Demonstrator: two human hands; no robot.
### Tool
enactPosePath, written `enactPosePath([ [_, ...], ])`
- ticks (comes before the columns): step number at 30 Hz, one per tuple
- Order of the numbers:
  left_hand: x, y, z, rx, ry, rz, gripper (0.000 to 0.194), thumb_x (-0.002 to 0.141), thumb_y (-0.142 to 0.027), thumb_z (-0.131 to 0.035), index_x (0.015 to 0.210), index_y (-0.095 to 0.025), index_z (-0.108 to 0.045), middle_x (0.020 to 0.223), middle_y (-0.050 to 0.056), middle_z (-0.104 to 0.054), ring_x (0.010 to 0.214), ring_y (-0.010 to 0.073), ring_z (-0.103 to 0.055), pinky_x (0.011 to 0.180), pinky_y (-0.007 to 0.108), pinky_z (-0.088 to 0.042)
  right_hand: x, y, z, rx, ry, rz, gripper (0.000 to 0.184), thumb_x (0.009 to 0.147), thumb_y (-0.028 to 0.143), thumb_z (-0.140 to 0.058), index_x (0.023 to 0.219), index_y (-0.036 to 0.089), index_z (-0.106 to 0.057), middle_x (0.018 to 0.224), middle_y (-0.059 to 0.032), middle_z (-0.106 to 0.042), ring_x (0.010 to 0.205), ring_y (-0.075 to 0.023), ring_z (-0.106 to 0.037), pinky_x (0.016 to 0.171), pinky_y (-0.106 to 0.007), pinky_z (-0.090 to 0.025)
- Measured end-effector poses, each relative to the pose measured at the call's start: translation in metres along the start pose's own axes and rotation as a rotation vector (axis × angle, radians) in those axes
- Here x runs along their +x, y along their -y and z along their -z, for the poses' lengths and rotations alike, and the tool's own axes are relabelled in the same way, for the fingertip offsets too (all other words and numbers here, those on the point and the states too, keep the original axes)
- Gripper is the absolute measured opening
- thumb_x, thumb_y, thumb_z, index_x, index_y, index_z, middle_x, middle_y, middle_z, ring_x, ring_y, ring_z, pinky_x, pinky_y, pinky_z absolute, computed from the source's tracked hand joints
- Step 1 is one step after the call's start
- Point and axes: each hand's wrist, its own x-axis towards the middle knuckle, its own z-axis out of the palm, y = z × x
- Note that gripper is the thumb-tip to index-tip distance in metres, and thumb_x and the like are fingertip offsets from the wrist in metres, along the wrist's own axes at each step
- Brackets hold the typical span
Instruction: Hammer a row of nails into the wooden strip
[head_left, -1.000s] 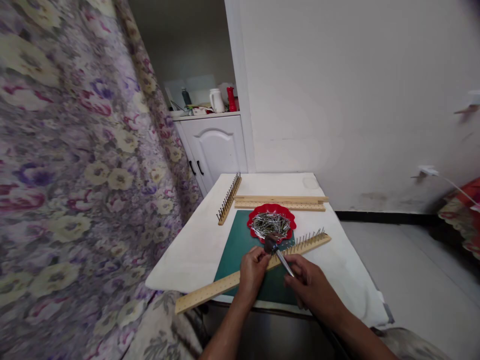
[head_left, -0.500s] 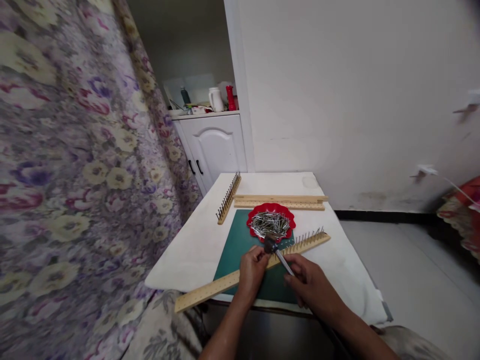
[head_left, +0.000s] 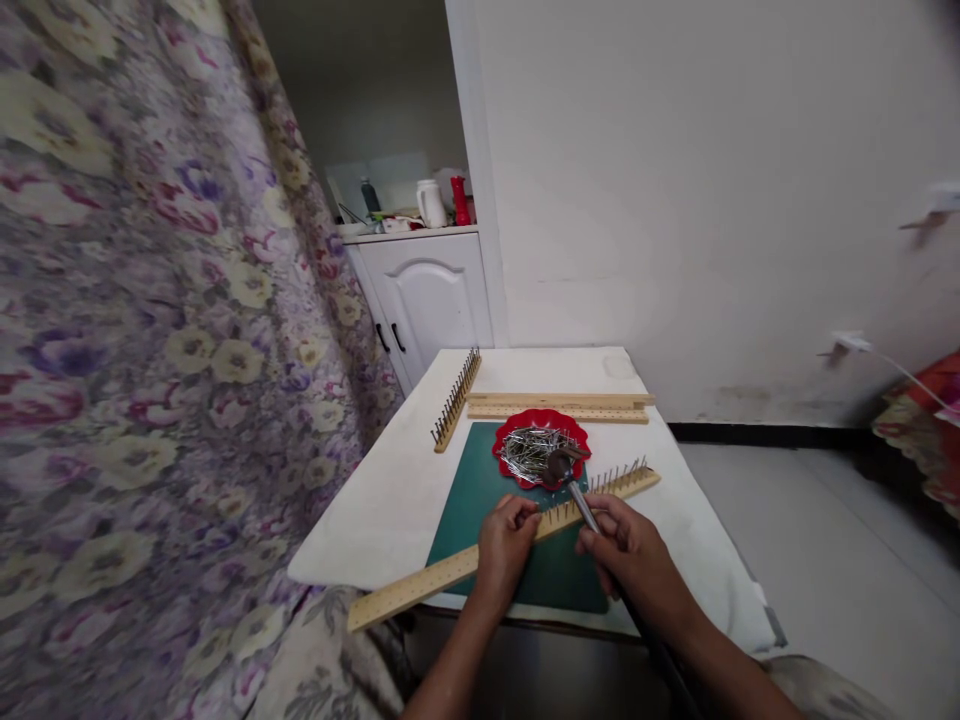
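My right hand is wrapped round a hammer, its dark head raised over the near rim of a red scalloped dish full of loose nails. Below the head, a pale wooden strip with small holes lies slantwise over a green mat. Nails stand upright along its right part. My left hand rests on the strip at the left end of that row, thumb and fingers pinched together. What lies between the fingertips is too small to make out.
At the table's back left lies another strip with upright nails. Behind the dish, more wooden strips lie crosswise. A flowered curtain hangs at the left, and a white wall rises behind.
The hammer head has lifted from beside my left fingertips, moving up and to the right. My left hand stays pinched at nearly the same spot on the strip.
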Motion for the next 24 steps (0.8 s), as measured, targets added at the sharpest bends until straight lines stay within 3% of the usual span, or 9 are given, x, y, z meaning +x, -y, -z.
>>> enactPosePath([
  [9, 0.000, 0.002, 0.001, 0.003, 0.000, -0.005, 0.013, 0.074, -0.023, -0.055, 0.080, -0.017, -0.065, 0.073, 0.000, -0.057, 0.062, 0.0121, -0.052, 0.059, 0.022, -0.038, 0.002, -0.001, 0.005, 0.009, -0.018, 0.019, 0.033, 0.079, 0.032, -0.058, 0.108, 0.018, -0.051, 0.066, 0.0047, -0.061, 0.032, -0.0052, -0.043, 0.033, -0.018, -0.032],
  [17, 0.004, -0.013, 0.016, -0.006, 0.029, -0.034, 0.016, 0.076, -0.022, -0.052, 0.080, -0.017, -0.066, 0.074, 0.002, -0.060, 0.066, 0.0140, -0.054, 0.061, 0.023, -0.039, 0.006, -0.002, 0.009, 0.031, -0.045, 0.035, 0.030, 0.079, 0.031, -0.059, 0.106, 0.018, -0.053, 0.067, 0.0042, -0.062, 0.032, -0.0047, -0.043, 0.033, -0.017, -0.031],
  [24, 0.040, -0.021, 0.036, 0.208, -0.022, -0.147, 0.016, 0.081, -0.018, -0.048, 0.081, -0.019, -0.063, 0.082, 0.003, -0.062, 0.076, 0.0159, -0.057, 0.069, 0.025, -0.041, 0.006, 0.004, 0.007, 0.053, -0.062, 0.023, 0.030, 0.078, 0.030, -0.059, 0.105, 0.018, -0.053, 0.067, 0.0046, -0.061, 0.033, -0.0048, -0.042, 0.033, -0.018, -0.032],
])
